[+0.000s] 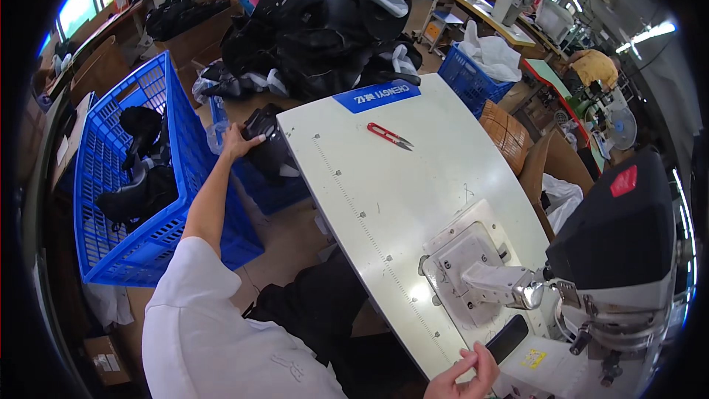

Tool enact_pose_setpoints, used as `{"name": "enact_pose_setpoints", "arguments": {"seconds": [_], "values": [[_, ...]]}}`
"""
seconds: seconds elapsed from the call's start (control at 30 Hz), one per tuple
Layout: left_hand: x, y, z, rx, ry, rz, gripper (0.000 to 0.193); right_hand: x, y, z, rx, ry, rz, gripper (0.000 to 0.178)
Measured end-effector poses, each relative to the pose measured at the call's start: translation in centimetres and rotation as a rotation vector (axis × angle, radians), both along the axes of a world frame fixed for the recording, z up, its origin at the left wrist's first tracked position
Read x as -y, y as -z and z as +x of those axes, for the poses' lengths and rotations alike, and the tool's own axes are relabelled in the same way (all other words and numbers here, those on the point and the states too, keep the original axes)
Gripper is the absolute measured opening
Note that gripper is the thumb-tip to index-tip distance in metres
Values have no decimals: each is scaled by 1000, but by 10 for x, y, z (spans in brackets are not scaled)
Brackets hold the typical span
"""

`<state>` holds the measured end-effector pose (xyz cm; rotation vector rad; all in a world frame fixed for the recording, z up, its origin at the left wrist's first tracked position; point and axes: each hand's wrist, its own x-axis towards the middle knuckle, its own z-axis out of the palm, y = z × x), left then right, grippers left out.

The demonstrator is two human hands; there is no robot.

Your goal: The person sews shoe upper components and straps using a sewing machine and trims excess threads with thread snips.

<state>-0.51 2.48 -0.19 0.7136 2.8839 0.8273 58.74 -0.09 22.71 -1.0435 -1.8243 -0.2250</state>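
Note:
My left hand (238, 142) reaches out past the table's left edge, its thumb and fingers closed on a glossy black piece (270, 149) of a pile there. Exactly what kind of piece it is I cannot make out. At the bottom edge my right hand (469, 378) is raised with fingers loosely bent and apart, nothing seen in it. Close beside that hand lies a flat, dark, rounded slab (508, 338), near the sewing machine's metal arm (502, 285). Red thread snips (389, 135) rest on the white tabletop (354, 177).
A blue plastic crate (214, 229) holding black pieces stands left of me. Beyond the table rises a heap of black pieces (317, 37). The machine's dark head (613, 229) overhangs the right side. Far right, another person (594, 69) sits among machines; a cardboard box (554, 166) stands nearer.

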Motion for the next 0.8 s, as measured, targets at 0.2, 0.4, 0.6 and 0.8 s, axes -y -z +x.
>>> {"name": "enact_pose_setpoints", "arguments": {"seconds": [0.2,0.4,0.6,0.8], "values": [[20,-10,59,404,298,313,59,13,3,-4,-48,-154,-78,12],[104,-124,165,911,115,191,50,27,30,-10,-108,-306,-638,23],[155,-245,171,853,803,143,48,10,35,-56,-87,-653,-657,42],[51,-297,237,807,1425,-16,42,-8,-13,-55,-98,-771,-495,76]]}}
